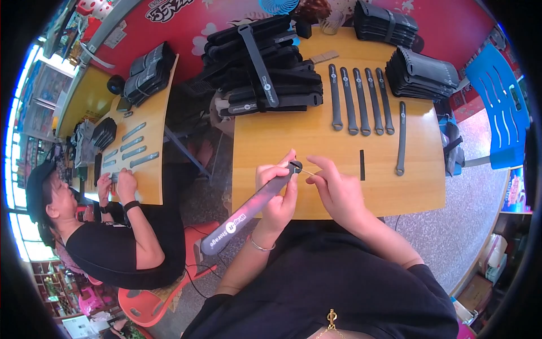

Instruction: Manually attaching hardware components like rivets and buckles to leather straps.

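Observation:
My left hand (275,195) is closed around a dark grey strap (243,217) near its upper end. The strap slants down to the left, its pale printing facing up, and its black looped end (295,166) sticks out between my thumb and fingers. Close to that end on the right, my right hand (339,192) pinches a thin pale strand (306,172) that runs toward the loop. Whether it is thread or wire is too small to tell. A short black strip (362,165) lies on the table beside my right hand.
Several grey straps (350,101) lie side by side on the wooden table (271,141), one more strap (401,138) apart at right. Bundled straps (265,68) pile up at the back left; stacked straps (420,73) stand back right. A co-worker (107,243) sits at another table (155,175).

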Available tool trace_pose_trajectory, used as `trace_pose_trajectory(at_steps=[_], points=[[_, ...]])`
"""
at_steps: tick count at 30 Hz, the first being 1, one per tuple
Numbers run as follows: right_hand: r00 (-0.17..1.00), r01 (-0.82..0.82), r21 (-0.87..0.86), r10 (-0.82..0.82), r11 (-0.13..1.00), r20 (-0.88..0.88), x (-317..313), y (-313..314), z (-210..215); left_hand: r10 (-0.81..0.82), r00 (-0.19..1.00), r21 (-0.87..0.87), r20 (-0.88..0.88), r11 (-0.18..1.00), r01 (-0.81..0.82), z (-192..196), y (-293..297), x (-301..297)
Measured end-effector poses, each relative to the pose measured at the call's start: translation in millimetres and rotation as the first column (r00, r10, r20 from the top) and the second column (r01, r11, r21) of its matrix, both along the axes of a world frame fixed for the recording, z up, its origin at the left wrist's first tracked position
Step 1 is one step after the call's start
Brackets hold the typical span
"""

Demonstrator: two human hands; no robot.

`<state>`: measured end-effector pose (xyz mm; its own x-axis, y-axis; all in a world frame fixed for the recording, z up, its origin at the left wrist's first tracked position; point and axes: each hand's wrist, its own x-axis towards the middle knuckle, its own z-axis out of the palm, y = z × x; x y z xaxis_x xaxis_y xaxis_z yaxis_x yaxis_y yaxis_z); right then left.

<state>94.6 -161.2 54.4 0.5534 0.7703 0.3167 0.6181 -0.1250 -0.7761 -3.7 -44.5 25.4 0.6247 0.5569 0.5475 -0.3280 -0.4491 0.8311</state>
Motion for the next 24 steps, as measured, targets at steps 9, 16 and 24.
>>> trace_pose_trajectory(at_steps=[9, 16, 24], points=[[0.374, -0.181, 0.049, 0.115, 0.982, -0.920, 11, 4, 3, -0.023, 1.000, -0.072, 0.003, 0.997, 0.023, 5, 0, 0], [0.956, -0.075, -0.001, 0.072, 0.997, -0.283, 2, 7, -3, -0.016, 1.000, -0.101, -0.009, 0.995, 0.015, 1, -1, -2], [0.992, -0.029, -0.117, 0.043, 0.993, 0.119, 4, 8, -6, -0.118, 0.990, -0.217, -0.081, 0.971, 0.098, 1, -1, -5]])
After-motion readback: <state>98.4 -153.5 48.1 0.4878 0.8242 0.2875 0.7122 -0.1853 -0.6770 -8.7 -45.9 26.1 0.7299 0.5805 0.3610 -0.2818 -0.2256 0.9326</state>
